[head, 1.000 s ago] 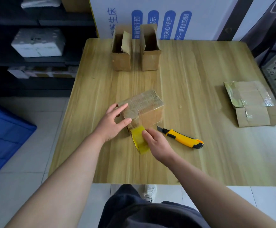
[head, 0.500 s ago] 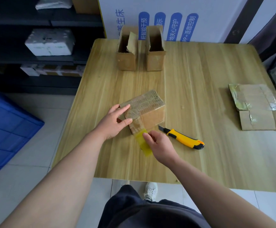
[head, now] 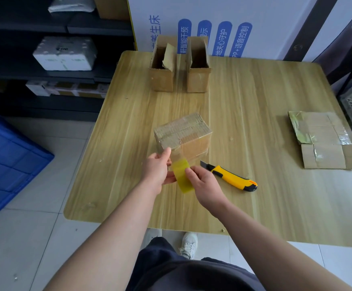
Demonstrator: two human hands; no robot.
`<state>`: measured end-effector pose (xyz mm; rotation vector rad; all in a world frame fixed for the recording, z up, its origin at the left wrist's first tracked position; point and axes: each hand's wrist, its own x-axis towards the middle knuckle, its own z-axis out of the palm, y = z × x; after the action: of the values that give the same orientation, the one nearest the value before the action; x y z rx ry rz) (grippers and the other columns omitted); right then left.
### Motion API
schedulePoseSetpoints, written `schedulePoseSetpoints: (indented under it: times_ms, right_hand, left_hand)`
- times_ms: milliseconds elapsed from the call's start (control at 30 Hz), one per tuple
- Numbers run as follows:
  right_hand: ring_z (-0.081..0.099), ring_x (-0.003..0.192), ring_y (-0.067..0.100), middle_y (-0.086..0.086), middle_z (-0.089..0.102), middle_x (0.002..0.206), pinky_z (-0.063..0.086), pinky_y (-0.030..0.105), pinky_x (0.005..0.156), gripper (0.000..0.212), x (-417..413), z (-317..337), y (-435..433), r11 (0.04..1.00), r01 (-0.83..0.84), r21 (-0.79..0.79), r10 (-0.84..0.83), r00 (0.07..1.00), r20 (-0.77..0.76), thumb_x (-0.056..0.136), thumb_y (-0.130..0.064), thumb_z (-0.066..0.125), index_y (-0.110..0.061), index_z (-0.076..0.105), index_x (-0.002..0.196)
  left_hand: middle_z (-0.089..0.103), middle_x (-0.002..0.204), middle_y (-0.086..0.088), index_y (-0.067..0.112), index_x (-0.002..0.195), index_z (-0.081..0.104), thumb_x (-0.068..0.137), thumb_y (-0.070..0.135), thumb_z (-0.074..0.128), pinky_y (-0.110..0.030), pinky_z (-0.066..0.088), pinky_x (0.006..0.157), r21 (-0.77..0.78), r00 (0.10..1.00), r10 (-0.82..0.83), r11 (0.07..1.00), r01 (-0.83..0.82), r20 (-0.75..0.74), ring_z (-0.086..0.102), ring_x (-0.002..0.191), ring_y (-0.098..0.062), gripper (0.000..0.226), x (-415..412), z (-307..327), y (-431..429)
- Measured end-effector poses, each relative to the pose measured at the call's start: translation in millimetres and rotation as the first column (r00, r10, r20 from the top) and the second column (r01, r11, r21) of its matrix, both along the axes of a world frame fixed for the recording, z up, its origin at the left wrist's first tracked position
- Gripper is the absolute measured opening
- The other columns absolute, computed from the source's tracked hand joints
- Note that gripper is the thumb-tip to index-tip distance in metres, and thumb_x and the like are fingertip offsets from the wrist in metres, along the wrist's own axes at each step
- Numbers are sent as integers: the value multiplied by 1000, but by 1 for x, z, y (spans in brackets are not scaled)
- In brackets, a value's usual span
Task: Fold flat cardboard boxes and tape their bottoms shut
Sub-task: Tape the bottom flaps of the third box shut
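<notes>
A folded cardboard box [head: 183,133] lies upside down in the middle of the wooden table [head: 254,206], its taped bottom facing up. A yellowish strip of tape [head: 182,175] runs from the box's near face toward me. My right hand [head: 204,184] pinches the strip's free end. My left hand [head: 158,171] has come off the box and holds the strip near its upper part, thumb up by the box's near corner.
A yellow utility knife [head: 230,178] lies just right of my hands. Two open folded boxes [head: 162,68] [head: 198,66] stand at the table's far edge. Flat cardboard boxes [head: 322,139] lie at the right. A blue crate [head: 5,162] sits on the floor to the left.
My left hand left the top of the box and moved down to the tape strip. My right hand kept its hold on the strip's end.
</notes>
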<state>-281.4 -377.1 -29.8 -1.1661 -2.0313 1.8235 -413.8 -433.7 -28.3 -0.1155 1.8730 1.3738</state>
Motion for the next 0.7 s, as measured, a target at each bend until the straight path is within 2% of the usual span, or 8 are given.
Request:
schedulePoseSetpoints:
  times_ms: [100, 167, 233, 300, 433, 500, 600, 700]
  right_hand:
    - [42, 63, 7, -4, 49, 70, 36, 20, 56, 30, 0, -2, 0, 1000, 10, -17, -10, 1000, -6, 101, -32, 45, -10, 62, 90]
    - [42, 64, 8, -3, 50, 71, 36, 23, 59, 31, -1, -2, 0, 999, 8, -35, -9, 1000, -13, 101, -32, 44, -10, 62, 90]
    - [41, 62, 6, -4, 50, 70, 36, 23, 60, 30, -1, -2, 0, 999, -4, -33, 3, 1000, -8, 101, -32, 44, -10, 61, 90]
    - [41, 62, 7, -3, 49, 71, 36, 26, 61, 30, -1, -4, 2, 999, -28, -23, 28, 1000, 1, 101, -32, 45, -9, 61, 90]
    - [51, 69, 5, -7, 59, 79, 41, 21, 64, 25, 3, -7, 9, 999, -35, 40, 35, 999, -5, 99, -33, 50, -14, 66, 98]
    - [58, 85, 4, -7, 62, 98, 46, 20, 74, 18, 6, -12, 18, 988, 45, 148, -44, 999, -11, 98, -29, 53, -19, 63, 109]
    - [51, 105, 5, -4, 40, 125, 49, 31, 92, 36, 8, -18, 40, 914, 171, 369, -156, 985, -72, 96, -17, 54, -26, 50, 131]
    - [33, 132, 22, 4, 20, 148, 36, 43, 109, 48, 4, -21, 64, 784, 61, 618, -99, 995, 27, 94, -18, 56, -32, 45, 139]
  left_hand:
    - [68, 95, -7, 12, 92, 63, 93, 40, 62, -36, 58, 60, 100, 993, 62, 992, -72, 97, 70, 77, -24, 28, 2, -1, 3]
    - [72, 98, -10, 12, 95, 67, 88, 30, 70, -37, 59, 68, 156, 994, -4, 988, -14, 111, 70, 81, -25, 20, 4, -2, 2]
    - [72, 104, -16, 11, 99, 69, 82, 19, 76, -41, 59, 80, 151, 995, -47, 988, 33, 91, 70, 91, -30, 20, 5, -7, 1]
    - [72, 103, -19, 10, 91, 70, 81, 11, 76, -43, 57, 87, 120, 997, -22, 993, 13, 78, 69, 91, -31, 12, 5, -11, 1]
    - [72, 92, -15, 10, 81, 69, 80, 9, 77, -38, 57, 81, 90, 998, 24, 996, -29, 54, 68, 83, -27, 8, 6, -13, 9]
    - [73, 90, -10, 13, 81, 70, 80, 15, 78, -38, 57, 80, 52, 1000, 0, 999, 0, 3, 68, 84, -26, 9, 6, -15, 11]
    - [73, 92, -6, 18, 80, 72, 79, 22, 79, -42, 56, 86, 14, 996, -41, 999, 42, -76, 68, 91, -27, 8, 3, -15, 11]
    - [73, 95, -4, 22, 82, 72, 81, 21, 78, -42, 55, 85, 52, 995, -37, 998, 42, -92, 67, 94, -26, 6, 0, -12, 11]
